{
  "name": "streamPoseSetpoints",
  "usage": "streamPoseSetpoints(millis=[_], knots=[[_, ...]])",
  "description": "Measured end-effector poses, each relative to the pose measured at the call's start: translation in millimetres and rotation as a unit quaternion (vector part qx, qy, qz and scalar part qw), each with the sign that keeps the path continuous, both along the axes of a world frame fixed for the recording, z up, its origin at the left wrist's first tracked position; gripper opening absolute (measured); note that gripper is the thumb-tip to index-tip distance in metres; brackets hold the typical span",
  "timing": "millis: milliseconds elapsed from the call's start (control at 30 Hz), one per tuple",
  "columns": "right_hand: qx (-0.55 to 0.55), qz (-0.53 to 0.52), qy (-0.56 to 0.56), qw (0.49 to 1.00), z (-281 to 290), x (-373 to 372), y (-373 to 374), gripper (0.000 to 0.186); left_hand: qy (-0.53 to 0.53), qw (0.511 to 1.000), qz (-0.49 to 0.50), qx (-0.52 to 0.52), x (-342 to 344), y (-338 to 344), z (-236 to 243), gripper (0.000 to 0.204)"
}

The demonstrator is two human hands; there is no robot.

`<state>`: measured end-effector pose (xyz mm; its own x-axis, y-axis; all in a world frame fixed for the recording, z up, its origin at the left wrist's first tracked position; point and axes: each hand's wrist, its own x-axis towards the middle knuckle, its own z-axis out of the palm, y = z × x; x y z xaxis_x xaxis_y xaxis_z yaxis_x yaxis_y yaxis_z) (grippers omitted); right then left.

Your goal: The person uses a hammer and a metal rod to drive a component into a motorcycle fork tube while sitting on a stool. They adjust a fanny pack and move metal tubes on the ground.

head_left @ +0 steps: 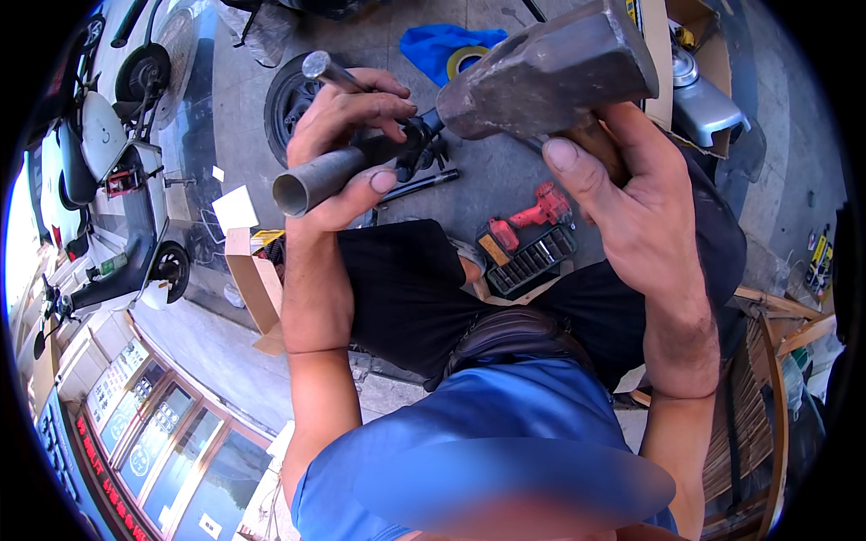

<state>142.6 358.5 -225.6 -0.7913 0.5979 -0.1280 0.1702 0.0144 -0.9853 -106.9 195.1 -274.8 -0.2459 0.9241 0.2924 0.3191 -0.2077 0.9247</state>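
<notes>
My left hand (336, 126) is closed around a grey metal tube (311, 185), its hollow end toward the lower left. A thinner metal rod (328, 68) with a blunt round end sticks out between the fingers of the same hand. The far ends of both are partly hidden by fingers and dark parts behind. On the right, my right hand (640, 203) grips a heavy sledgehammer (559, 77) by its wooden handle, close under the worn steel head. The head is raised high in view, just right of the tube, and I cannot tell whether they touch.
Below the hands lie a red cordless impact wrench (541, 209) and a tray of sockets (532, 263). A wheel (281, 106) and blue cloth (428, 50) with a tape roll (464, 61) are farther off. Cardboard box (248, 288) left; silver metal part (708, 108) right; scooter (113, 176) far left.
</notes>
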Motion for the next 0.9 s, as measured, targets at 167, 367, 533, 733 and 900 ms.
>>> streamPoseSetpoints(millis=[167,367,533,733,900], knots=[[-0.001,0.009,-0.001,1.000,0,-1,-1,0.041,-0.017,1.000,0.018,0.014,4,-2,-11,0.053],[-0.001,0.025,-0.015,1.000,5,0,2,0.043,-0.007,1.000,0.023,0.001,6,-2,-7,0.056],[-0.007,0.023,-0.018,1.000,6,0,1,0.043,-0.022,0.999,0.026,-0.006,2,1,-7,0.055],[-0.003,0.022,-0.016,1.000,5,-1,1,0.042,-0.076,0.995,0.055,0.020,6,-1,-13,0.042],[-0.007,0.018,-0.026,0.999,7,-4,-1,0.042,-0.102,0.991,0.078,0.033,10,-2,-15,0.040]])
